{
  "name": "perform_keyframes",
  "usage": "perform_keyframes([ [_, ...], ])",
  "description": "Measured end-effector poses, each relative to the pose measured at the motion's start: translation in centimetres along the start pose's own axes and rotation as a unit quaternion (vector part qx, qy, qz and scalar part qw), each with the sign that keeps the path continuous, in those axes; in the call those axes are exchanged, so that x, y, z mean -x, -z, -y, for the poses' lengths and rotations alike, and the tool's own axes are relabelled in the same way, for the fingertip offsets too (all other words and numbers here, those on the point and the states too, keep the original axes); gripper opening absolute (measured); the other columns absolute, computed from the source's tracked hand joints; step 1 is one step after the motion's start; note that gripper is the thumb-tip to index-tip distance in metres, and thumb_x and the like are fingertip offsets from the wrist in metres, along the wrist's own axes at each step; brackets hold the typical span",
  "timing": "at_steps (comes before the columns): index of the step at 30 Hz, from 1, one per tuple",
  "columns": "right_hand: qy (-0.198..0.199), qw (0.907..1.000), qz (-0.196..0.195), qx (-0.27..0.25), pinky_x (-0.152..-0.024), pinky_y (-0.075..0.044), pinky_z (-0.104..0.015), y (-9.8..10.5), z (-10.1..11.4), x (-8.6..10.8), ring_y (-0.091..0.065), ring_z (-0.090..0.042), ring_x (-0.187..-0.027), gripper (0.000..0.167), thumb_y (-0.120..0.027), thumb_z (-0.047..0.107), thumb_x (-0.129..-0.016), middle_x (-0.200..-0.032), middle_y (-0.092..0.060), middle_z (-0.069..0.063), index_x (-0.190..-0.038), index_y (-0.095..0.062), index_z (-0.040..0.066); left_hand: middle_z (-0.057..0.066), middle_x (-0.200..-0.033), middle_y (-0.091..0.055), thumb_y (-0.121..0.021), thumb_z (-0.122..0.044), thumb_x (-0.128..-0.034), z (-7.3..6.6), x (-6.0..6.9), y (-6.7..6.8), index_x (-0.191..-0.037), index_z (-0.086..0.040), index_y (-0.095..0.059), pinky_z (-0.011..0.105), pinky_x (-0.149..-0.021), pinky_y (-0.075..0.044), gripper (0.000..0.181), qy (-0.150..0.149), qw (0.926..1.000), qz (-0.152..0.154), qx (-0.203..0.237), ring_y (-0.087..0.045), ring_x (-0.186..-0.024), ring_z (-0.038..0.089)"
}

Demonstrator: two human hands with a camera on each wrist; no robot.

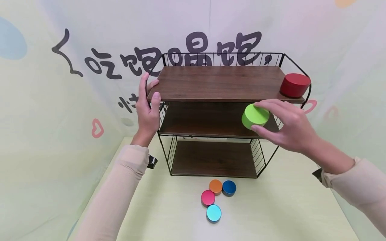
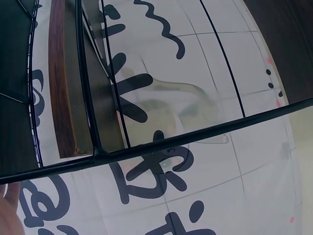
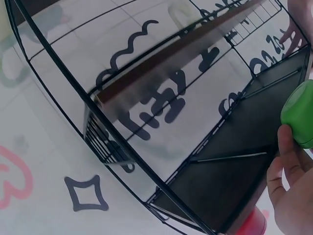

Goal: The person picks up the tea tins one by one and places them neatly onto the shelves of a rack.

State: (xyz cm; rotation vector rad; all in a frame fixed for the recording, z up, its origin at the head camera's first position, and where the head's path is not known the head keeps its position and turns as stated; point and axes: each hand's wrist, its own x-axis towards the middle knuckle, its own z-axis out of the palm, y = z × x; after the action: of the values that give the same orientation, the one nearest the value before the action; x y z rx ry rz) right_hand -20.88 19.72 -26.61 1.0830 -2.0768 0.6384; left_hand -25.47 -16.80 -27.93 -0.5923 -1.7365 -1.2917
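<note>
A green round tin is pinched between the thumb and fingers of my right hand, in front of the rack's middle shelf. In the right wrist view the green tin shows at the right edge, with the fingers against it. My left hand is at the left end of the top shelf, thumb at its front and fingers by the black side wire. In the left wrist view only a bit of the left hand shows. A red round tin stands on the top shelf's right end.
On the pale table before the rack lie an orange tin, a blue tin, a pink tin and a light-blue tin. Below are the middle shelf and bottom shelf. A printed curtain hangs behind.
</note>
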Motion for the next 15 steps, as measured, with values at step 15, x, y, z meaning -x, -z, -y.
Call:
perform_keyframes([
  [15,-0.001,0.9985,-0.043,0.035,-0.075,-0.036,-0.023,2.5,-0.6,-3.4,-0.059,-0.03,-0.088,0.068,-0.06,0.059,-0.09,-0.102,-0.07,-0.018,-0.114,-0.069,-0.003,0.03,-0.125,-0.06,-0.047,-0.01,-0.0937,0.2,0.1,0.0,-0.143,0.011,-0.037,0.027,-0.099,-0.036,0.055,0.004,1.0,-0.002,-0.006,-0.054,-0.122,0.037],
])
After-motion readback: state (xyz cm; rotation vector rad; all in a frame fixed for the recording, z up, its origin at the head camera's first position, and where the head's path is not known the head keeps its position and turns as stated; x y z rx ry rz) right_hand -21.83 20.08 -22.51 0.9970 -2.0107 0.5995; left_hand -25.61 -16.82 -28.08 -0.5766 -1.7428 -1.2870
